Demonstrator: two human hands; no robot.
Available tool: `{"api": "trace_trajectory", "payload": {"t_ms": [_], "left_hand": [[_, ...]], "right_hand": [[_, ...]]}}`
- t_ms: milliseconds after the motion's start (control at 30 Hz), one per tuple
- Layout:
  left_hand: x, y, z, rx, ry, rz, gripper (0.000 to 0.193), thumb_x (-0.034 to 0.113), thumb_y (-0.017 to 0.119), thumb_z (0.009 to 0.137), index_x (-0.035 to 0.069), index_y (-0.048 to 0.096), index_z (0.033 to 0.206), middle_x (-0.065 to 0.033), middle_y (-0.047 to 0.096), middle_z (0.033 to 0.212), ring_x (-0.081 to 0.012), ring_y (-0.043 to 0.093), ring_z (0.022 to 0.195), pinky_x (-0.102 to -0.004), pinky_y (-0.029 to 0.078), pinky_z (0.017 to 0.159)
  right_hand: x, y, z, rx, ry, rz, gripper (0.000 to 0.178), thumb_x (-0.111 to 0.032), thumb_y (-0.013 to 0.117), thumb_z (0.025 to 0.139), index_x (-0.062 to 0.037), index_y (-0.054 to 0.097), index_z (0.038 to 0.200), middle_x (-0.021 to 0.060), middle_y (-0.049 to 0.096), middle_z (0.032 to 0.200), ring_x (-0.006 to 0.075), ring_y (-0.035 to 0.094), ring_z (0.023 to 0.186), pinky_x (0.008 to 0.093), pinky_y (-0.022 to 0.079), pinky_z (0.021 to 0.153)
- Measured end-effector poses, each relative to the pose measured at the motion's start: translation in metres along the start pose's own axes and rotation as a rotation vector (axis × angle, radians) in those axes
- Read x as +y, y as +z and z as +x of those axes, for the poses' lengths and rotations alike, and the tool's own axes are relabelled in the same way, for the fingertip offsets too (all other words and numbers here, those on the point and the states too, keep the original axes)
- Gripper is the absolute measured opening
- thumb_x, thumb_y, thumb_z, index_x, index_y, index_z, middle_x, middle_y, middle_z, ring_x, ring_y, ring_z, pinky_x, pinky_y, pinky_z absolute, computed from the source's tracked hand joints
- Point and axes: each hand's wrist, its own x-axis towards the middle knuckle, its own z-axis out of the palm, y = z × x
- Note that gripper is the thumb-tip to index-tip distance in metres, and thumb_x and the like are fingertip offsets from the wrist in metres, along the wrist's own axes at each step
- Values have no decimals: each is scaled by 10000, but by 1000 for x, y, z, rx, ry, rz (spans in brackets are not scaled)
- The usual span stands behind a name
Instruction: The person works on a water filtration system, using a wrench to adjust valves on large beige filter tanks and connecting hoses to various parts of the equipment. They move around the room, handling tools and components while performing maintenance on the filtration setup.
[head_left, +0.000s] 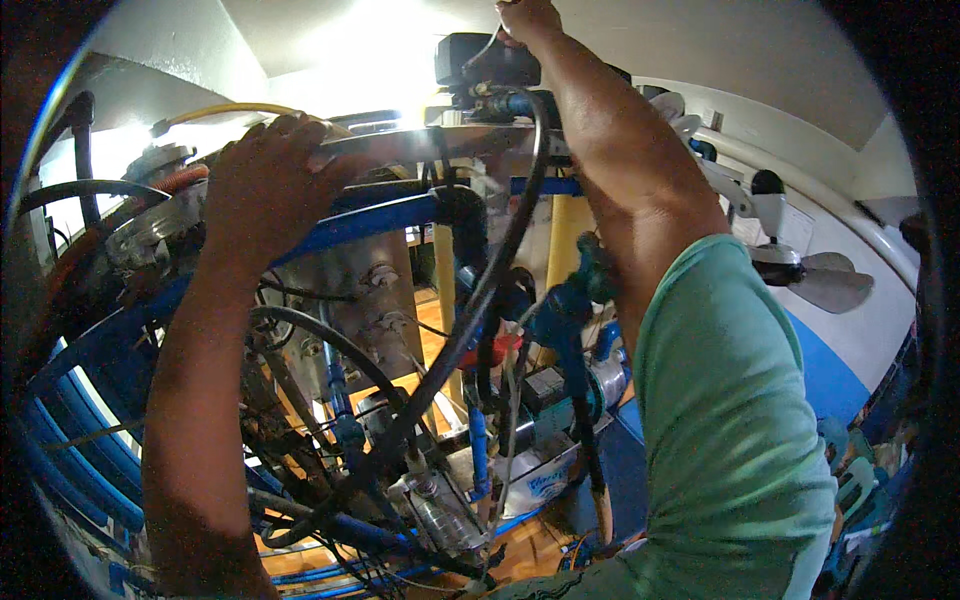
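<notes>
My left hand (268, 185) is closed over the left end of a shiny metal bar (430, 146), its fingers curled on the upper edge. At the top of the view my right hand (528, 22) is raised high. Its fingers are pinched around a thin light cable (486, 50) that runs down in front of a black box (488, 60). The hand is partly cut off by the picture's edge. Below the box, a thick black hose (540, 140) arches from a fitting and drops across the machine. A yellow hose (225, 108) lies behind my left hand.
Blue pipes (370, 220) and a blue valve (562, 315) fill the machine's middle. Metal cylinders (440, 512) and tangled wires sit lower. A fan (790, 262) is mounted at the right, near blue plastic chairs (855, 485). Large blue hoses (85, 450) curve at the left.
</notes>
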Motion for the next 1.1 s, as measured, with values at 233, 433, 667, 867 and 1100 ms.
{"api": "trace_trajectory", "payload": {"t_ms": [233, 433, 667, 867, 1100], "left_hand": [[-2, 0, -3, 32, 72, -12, 420, 471, 566, 848, 58, 632, 884, -141, 650, 893, -318, 646, 834, -430, 512, 746], [3, -6, -5, -11, 102, 86, 430, 464, 577, 846, 53, 644, 952, -149, 645, 910, -317, 635, 879, -434, 496, 788], [6, -5, -4, -50, -55, -143, 384, 448, 605, 842, 79, 676, 925, -135, 657, 921, -300, 637, 860, -427, 485, 799], [3, -8, -4, -94, -103, -166, 435, 473, 613, 839, 62, 663, 973, -137, 660, 899, -285, 639, 812, -409, 489, 774], [-1, 0, -5, -57, -110, -79, 475, 493, 617, 830, 41, 654, 970, -159, 656, 883, -302, 639, 799, -418, 492, 760]], "right_hand": [[35, 35, 28, 20, -212, -307, 548, -319, 639, 865, 58, 383, 1170, 221, 626, 930, 341, 645, 869, 434, 532, 750], [69, 36, 39, 26, 76, 45, 492, -277, 587, 914, 80, 390, 1189, 204, 629, 814, 315, 646, 635, 403, 547, 561], [57, 14, 9, -205, 408, 488, 353, -258, 524, 953, 92, 559, 977, 193, 630, 723, 276, 628, 541, 385, 535, 460], [62, 20, 19, -319, 456, 510, 400, -308, 479, 970, 82, 568, 970, 169, 613, 644, 262, 607, 479, 377, 541, 449], [61, 28, 30, -396, 357, 445, 373, -315, 486, 965, 50, 558, 973, 149, 587, 667, 236, 573, 473, 357, 486, 405]]}}
